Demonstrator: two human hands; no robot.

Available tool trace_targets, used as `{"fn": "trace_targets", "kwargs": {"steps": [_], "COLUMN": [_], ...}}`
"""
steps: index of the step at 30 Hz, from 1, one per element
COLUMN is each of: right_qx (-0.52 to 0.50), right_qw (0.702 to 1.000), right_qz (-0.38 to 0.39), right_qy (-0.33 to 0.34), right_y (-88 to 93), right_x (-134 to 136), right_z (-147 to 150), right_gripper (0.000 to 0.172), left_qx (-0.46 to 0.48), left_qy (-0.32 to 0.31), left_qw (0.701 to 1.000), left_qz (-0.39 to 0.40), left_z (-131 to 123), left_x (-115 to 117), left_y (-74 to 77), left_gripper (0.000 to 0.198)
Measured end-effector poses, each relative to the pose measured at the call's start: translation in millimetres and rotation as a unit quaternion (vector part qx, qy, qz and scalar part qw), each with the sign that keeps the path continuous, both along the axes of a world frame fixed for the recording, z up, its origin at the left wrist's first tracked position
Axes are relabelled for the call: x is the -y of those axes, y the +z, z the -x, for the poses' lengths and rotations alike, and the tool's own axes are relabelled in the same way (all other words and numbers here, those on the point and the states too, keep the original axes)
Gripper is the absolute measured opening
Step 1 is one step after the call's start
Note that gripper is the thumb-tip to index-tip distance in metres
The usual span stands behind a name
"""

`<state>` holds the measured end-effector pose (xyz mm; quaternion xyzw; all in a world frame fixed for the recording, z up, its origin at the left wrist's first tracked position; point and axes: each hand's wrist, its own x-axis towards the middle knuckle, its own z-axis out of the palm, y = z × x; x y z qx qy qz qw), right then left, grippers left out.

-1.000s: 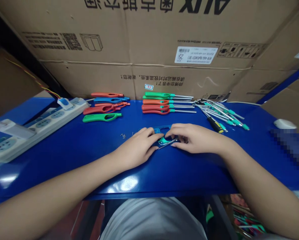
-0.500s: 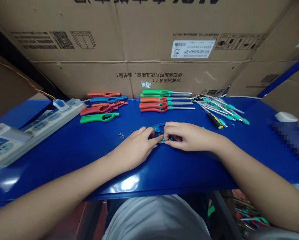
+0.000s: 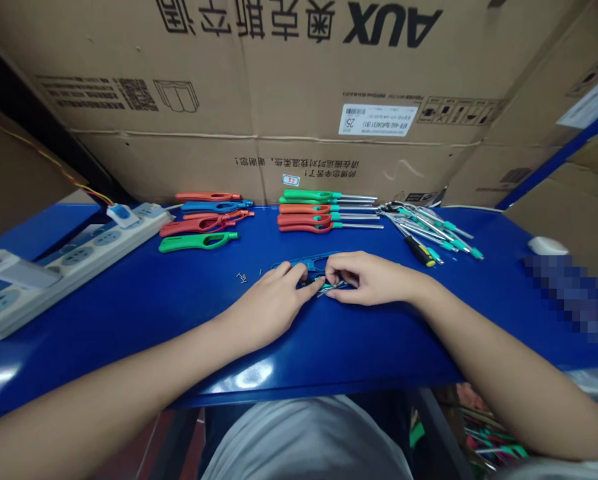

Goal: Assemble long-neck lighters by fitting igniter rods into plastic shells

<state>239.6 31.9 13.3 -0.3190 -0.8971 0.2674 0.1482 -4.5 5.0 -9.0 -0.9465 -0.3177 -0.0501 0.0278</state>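
Note:
My left hand (image 3: 273, 299) and my right hand (image 3: 371, 279) meet over the table's middle, fingertips almost touching. Between them is a lighter rod assembly (image 3: 323, 289) with silver metal and a teal part, mostly covered by fingers. My left thumb and index finger press on its left end; my right thumb and fingertips pinch its right side. A blue lighter handle shell (image 3: 319, 264) lies flat just behind the hands, partly hidden by them. Several small screws (image 3: 241, 277) are scattered left of my left hand.
Handles without rods (image 3: 199, 241) are lined up at back left, assembled lighters (image 3: 306, 219) at back centre. A heap of metal rods (image 3: 431, 227) and a black-yellow screwdriver (image 3: 419, 252) lie at back right. A power strip (image 3: 91, 253) runs along the left; a cardboard box (image 3: 279, 100) stands behind.
The view has tipped upward a little, showing more of the box. My hands stay together at the same place, with small finger shifts that bare a bit more of the metal rod.

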Motion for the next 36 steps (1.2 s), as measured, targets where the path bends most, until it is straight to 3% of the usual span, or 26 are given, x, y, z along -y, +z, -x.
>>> {"fn": "trace_targets", "kwargs": {"steps": [3,6,8,10,13,17,18,22,29,36], "right_qx": [-0.020,0.007,0.065,0.051,0.034,0.100,0.127,0.146,0.163,0.222], "right_qw": [0.999,0.977,0.922,0.834,0.760,0.735,0.742,0.728,0.784,0.800], "right_qz": [-0.031,-0.131,-0.189,-0.206,-0.183,-0.094,-0.068,-0.064,-0.113,-0.099], "right_qy": [-0.027,-0.168,-0.331,-0.510,-0.622,-0.664,-0.654,-0.667,-0.588,-0.548], "right_y": [5.7,12.1,16.7,21.1,24.7,18.6,15.5,3.0,-9.6,-21.6], "right_x": [-7,-22,-32,-39,-46,-53,-55,-63,-66,-71], "right_z": [-13,-37,-59,-85,-125,-167,-174,-184,-173,-169], "right_gripper": [0.024,0.021,0.013,0.018,0.023,0.021,0.020,0.024,0.035,0.036], "left_qx": [0.023,0.039,0.044,0.051,0.062,0.072,0.074,0.079,0.083,0.092], "left_qy": [-0.002,-0.012,-0.013,-0.011,-0.015,-0.016,-0.016,-0.013,-0.019,-0.021], "left_qw": [1.000,0.999,0.999,0.998,0.997,0.997,0.997,0.997,0.996,0.996], "left_qz": [0.007,0.012,0.017,0.027,0.034,0.022,0.020,0.021,0.019,0.011], "left_z": [0,0,-1,-1,-2,-2,-2,-2,-2,-1], "left_x": [0,-1,-1,-1,-2,-2,-2,-2,-3,-3], "left_y": [0.5,1.8,2.9,3.4,3.0,1.7,1.6,2.3,0.2,-1.2], "left_gripper": [0.048,0.045,0.043,0.041,0.039,0.036,0.036,0.035,0.036,0.037]}}
